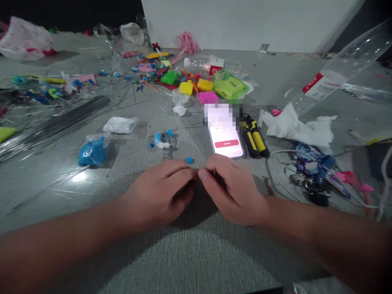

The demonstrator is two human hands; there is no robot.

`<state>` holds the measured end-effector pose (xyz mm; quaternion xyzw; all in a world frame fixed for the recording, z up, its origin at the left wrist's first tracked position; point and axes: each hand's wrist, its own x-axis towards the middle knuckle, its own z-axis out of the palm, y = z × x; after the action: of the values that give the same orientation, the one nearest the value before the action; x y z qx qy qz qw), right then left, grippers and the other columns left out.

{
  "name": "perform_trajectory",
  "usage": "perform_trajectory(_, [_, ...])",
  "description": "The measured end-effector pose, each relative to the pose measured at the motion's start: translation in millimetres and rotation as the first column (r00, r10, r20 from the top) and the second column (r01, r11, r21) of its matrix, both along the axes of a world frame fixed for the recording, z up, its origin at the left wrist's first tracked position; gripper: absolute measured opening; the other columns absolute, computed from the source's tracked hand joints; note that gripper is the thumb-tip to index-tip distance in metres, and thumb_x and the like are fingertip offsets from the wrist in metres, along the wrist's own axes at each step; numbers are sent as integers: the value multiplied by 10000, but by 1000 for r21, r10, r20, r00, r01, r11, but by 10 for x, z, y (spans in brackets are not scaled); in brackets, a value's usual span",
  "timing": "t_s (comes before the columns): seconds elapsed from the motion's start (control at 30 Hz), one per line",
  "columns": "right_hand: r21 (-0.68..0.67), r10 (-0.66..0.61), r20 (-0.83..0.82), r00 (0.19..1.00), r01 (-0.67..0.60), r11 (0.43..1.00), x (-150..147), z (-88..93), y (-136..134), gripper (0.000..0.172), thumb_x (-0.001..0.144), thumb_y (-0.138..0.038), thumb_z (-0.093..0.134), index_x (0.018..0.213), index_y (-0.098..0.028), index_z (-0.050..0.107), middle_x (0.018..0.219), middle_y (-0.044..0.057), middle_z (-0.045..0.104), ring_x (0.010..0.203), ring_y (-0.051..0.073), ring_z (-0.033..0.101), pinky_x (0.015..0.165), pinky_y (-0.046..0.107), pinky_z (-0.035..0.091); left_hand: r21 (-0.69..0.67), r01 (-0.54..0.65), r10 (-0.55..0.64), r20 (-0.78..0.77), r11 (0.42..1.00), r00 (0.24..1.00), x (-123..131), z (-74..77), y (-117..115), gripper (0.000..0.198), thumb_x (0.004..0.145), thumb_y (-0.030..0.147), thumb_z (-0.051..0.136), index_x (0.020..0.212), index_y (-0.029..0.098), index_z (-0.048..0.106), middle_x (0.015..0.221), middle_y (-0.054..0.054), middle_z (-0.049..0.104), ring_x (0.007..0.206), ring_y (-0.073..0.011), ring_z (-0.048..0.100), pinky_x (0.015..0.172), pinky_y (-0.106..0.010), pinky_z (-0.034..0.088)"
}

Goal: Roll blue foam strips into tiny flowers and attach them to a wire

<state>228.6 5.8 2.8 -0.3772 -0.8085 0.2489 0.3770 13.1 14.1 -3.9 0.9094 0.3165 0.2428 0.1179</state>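
My left hand [163, 190] and my right hand [234, 190] meet fingertip to fingertip low over the grey table [171, 257]. Both are closed in a pinch; whatever lies between the fingers is hidden. Just beyond them sits a small blue lump [189, 160], like modelling clay. Farther left is a curved row of light-blue and white bits [158, 140]. A wrapped blue lump of clay [92, 152] and a white packet [120, 124] rest to the left. Beyond my right hand lies a lit phone [226, 143], beside a yellow-and-black-handled tool [256, 136].
Colourful clay packs [204, 85] and scraps cluster at the back, near a lying clear bottle [226, 65]. Another bottle [333, 77] is at the right, behind crumpled tissue [297, 124]. A patterned blue pouch-like item [315, 163] and cord lie right; thin wires [67, 118] spread left.
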Motion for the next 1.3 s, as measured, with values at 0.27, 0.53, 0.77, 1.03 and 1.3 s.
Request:
perform_trajectory(0.27, [72,-26,10,1000,26,997,4,-10,12,105,1004,-189,567,1055,-182,658,951,52,684,883,165,624,784,312,524,-151,-22,26,24,988,999,1,14,-46,75,944,167,535,1006,205,553,879,-22,639,732,-167,577,649,-300,455])
perform_trajectory(0.53, [80,-1,-8,1000,1,997,1,-41,20,110,1000,-184,600,1063,-188,690,997,53,711,920,158,661,821,304,556,-189,-11,12,2,982,1000,6,26,-35,48,948,174,528,915,209,536,810,-4,609,656,-148,529,596,-289,397])
perform_trajectory(0.77, [-28,-41,-56,998,39,999,-12,-16,10,98,983,-240,627,916,-179,590,833,5,635,740,114,579,641,234,475,-271,-33,50,54,962,997,-9,94,4,78,951,163,545,927,198,610,768,23,649,665,-120,583,634,-246,433])
perform_trajectory(1.03, [-8,-20,-82,996,19,1000,-3,-19,18,58,982,-134,592,998,-169,636,885,9,697,795,106,623,717,221,494,-779,7,321,266,627,909,24,230,-78,162,1027,308,526,978,231,659,712,58,643,576,-72,573,512,-160,442])
perform_trajectory(1.3, [-34,-75,-55,996,73,997,-7,1,-9,125,1015,-160,561,957,-147,671,834,6,713,767,83,645,713,194,500,-861,122,267,284,494,921,9,159,-27,192,1028,330,557,916,205,651,777,48,600,666,-54,529,560,-125,419])
